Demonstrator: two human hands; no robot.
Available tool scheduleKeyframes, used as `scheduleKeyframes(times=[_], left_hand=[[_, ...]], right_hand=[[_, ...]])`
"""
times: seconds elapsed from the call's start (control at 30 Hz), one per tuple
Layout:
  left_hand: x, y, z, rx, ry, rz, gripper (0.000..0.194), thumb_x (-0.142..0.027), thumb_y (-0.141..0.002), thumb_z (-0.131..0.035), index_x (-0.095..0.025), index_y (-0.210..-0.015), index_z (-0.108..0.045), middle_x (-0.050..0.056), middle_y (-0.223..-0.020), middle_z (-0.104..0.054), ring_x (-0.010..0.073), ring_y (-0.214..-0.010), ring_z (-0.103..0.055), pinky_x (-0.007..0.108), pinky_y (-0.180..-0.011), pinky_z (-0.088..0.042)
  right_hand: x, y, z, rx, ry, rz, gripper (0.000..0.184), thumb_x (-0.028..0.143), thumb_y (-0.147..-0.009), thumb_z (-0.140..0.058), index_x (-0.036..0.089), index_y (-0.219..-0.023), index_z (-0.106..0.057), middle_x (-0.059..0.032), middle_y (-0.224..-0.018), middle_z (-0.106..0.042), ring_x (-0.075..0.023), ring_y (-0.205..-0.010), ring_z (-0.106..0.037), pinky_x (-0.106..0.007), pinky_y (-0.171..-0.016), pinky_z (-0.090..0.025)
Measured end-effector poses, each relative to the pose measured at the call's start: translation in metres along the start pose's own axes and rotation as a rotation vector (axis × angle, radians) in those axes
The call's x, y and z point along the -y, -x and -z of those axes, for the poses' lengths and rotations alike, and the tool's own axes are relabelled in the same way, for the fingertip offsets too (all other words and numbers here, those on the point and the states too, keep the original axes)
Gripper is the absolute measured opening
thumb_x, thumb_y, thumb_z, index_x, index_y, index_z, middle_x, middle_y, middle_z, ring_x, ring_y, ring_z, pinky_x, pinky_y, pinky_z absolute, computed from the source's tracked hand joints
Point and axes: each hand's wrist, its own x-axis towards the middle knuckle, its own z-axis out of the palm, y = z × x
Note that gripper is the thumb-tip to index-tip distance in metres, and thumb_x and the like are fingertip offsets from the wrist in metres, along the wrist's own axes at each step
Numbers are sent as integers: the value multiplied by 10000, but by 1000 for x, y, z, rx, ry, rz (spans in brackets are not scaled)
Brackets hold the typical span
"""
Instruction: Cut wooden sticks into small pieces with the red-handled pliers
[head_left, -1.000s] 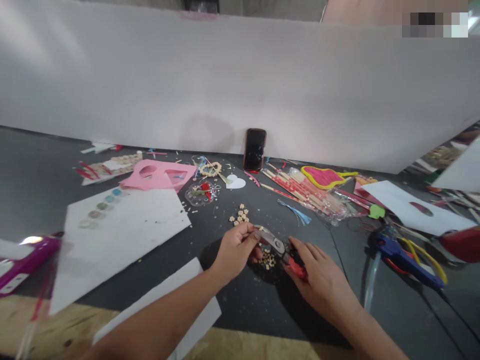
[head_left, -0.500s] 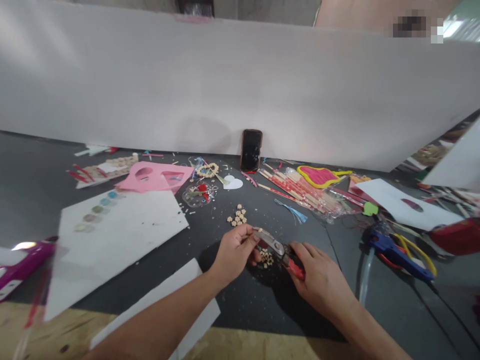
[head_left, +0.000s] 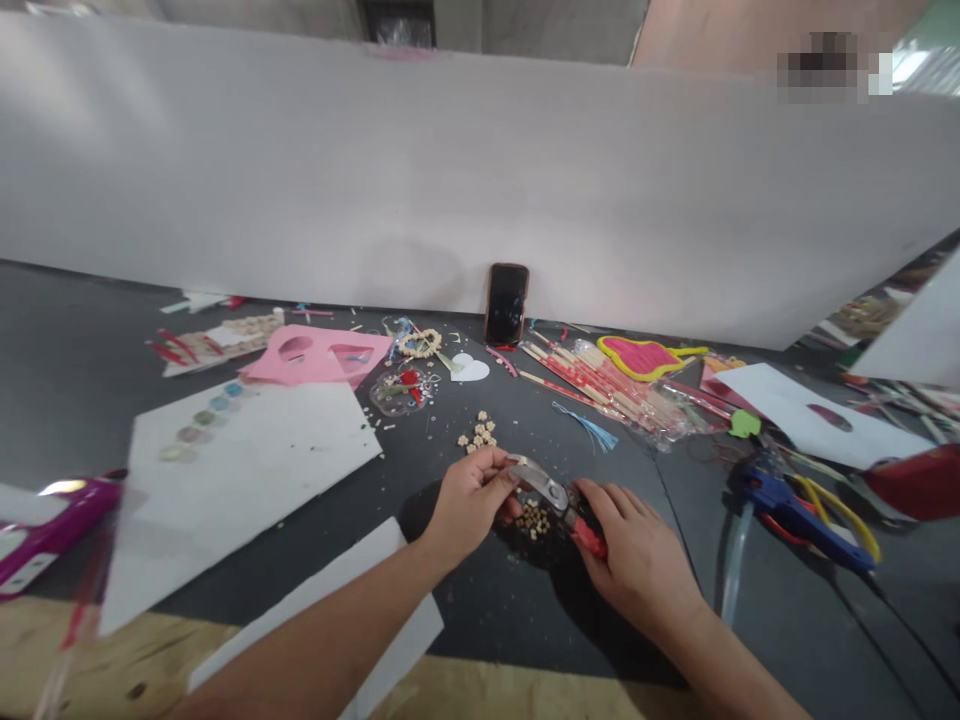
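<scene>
My right hand [head_left: 637,550] is wrapped round the red handles of a pair of pruning shears [head_left: 551,490], whose metal jaws point up and left. At the jaw tips, my left hand [head_left: 469,505] is closed in a pinch, thumb against fingers. Whatever it grips is too small and covered to make out. Below the jaws lies a little pile of short cut wooden pieces [head_left: 534,520], partly hidden by the left fingers. Just beyond the hands is a group of small flower-shaped wooden pieces [head_left: 480,432].
A phone [head_left: 507,303] leans against the white partition [head_left: 300,180]. Wrapped red-patterned sticks [head_left: 600,380] and a blue tassel [head_left: 589,428] lie at right, near a blue glue gun [head_left: 802,510]. White board [head_left: 255,480], pink cut-out sheet [head_left: 315,350] and purple tool [head_left: 56,530] are at left.
The shears' jaws have tilted slightly, and a pale bit seen at their tips no longer shows. Both hands stay almost in place; the whole view has shifted a little.
</scene>
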Motion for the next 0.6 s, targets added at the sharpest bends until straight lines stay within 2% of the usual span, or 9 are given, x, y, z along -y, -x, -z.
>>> scheduleKeyframes(times=[0.33, 0.6], left_hand=[[-8, 2, -1, 53, -4, 21, 146, -256, -777, -521, -127, -726, -566, -40, -448, -533, 58, -372, -480, 151, -395, -369], [-2, 4, -3, 67, 48, 32, 173, -293, -780, -529, -123, -766, -562, 11, -603, -615, 58, -385, -485, 163, -377, -378]], right_hand=[[-2, 1, 1, 19, -56, 13, 368, 253, -746, -496, 176, -1106, -499, -94, -1004, -602, -227, -881, -547, -350, -781, -418], [0, 1, 8, 62, -81, -18, 309, 210, -719, -484, 191, -1024, -526, -71, -923, -618, -192, -796, -564, -314, -744, -419]])
